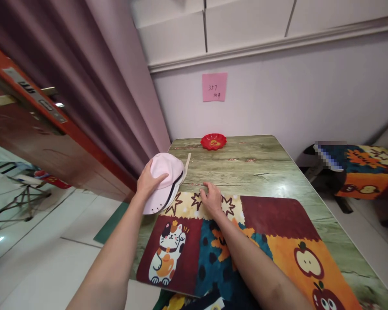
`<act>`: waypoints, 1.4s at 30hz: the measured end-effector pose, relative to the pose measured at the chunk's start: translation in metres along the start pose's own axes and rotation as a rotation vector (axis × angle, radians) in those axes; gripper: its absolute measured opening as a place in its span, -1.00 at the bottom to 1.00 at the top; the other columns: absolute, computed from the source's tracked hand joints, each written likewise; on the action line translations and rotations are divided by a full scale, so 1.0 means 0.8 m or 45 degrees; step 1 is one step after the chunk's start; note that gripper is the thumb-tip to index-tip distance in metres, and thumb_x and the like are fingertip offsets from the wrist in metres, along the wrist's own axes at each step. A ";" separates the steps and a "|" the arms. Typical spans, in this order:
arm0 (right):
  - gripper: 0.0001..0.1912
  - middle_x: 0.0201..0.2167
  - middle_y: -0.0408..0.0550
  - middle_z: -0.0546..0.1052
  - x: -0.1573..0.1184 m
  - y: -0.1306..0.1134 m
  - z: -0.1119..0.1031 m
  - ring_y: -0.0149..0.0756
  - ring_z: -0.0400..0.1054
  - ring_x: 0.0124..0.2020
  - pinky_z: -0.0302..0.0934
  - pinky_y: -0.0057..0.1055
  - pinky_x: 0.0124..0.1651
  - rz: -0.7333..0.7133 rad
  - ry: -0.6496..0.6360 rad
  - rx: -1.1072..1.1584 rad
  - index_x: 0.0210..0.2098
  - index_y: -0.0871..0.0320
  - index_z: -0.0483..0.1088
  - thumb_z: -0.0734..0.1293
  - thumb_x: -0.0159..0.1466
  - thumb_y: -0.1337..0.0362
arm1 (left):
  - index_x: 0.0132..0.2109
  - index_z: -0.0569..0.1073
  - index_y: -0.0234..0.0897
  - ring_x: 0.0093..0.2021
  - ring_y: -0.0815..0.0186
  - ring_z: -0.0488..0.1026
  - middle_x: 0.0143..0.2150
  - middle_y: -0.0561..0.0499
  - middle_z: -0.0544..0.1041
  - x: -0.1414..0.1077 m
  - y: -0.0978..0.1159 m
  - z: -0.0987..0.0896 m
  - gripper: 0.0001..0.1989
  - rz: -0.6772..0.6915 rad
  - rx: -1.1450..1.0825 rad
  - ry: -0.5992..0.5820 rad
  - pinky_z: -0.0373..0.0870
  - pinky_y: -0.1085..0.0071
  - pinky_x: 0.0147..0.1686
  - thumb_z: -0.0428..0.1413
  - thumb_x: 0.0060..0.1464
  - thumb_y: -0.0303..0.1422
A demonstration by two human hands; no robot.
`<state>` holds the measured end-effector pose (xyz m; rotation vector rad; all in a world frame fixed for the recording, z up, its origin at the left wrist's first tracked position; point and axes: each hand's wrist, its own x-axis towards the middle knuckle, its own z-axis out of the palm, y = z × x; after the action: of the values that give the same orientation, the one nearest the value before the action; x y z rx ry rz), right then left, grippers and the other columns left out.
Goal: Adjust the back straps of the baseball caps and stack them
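Observation:
At the table's left edge, a pale pink baseball cap (168, 170) lies on top of other caps, whose navy and white brims (173, 194) show below it. My left hand (148, 183) grips the pink cap from the left, thumb across its crown and the other fingers mostly hidden. Nothing is in my right hand (211, 200), which hovers over or rests on the far edge of a colourful patterned mat (181, 254), fingers loosely apart. A light strap (188, 162) sticks up behind the caps.
A red scalloped dish (214, 141) stands at the far edge of the wood-patterned table (261, 168). Above it a pink note (214, 87) is on the wall. A purple curtain (126, 86) and an orange-edged door (51, 133) are left. Another patterned mat (368, 172) lies right.

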<state>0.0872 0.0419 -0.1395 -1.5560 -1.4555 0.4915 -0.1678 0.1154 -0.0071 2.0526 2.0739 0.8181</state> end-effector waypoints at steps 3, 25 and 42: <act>-0.70 0.00 0.08 0.59 0.001 -0.002 0.001 -0.02 0.40 0.07 0.11 -0.08 0.24 0.003 0.003 0.040 0.00 0.13 0.45 0.27 0.30 0.23 | 0.44 0.17 -0.10 0.29 -0.07 0.39 0.35 -0.12 0.40 -0.001 -0.002 0.004 -0.06 -0.056 0.001 0.027 0.34 0.09 0.25 0.29 -0.02 0.02; -0.79 -0.13 0.04 0.62 -0.007 -0.008 -0.015 -0.05 0.46 -0.02 0.21 -0.11 0.16 -0.010 -0.041 0.309 -0.17 0.09 0.51 0.27 0.26 0.25 | 0.41 0.19 -0.13 0.30 -0.03 0.37 0.35 -0.15 0.39 -0.009 0.008 -0.002 -0.12 -0.103 -0.021 0.096 0.30 0.08 0.29 0.25 0.02 0.01; -0.32 -0.76 -0.28 0.15 0.044 -0.043 -0.138 -0.48 -0.02 -0.71 -0.11 -0.47 -0.62 0.268 0.142 0.887 -0.59 0.13 0.33 0.19 0.26 -0.34 | -0.54 0.44 -0.27 -0.59 0.37 0.28 -0.66 0.07 0.34 -0.136 0.178 0.089 -0.44 0.028 -0.948 -0.200 0.19 0.43 -0.50 0.03 0.21 0.07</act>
<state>0.1636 0.0326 -0.0457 -1.1445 -0.8915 0.9076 -0.0005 0.0238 -0.0360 1.6495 1.3622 1.1605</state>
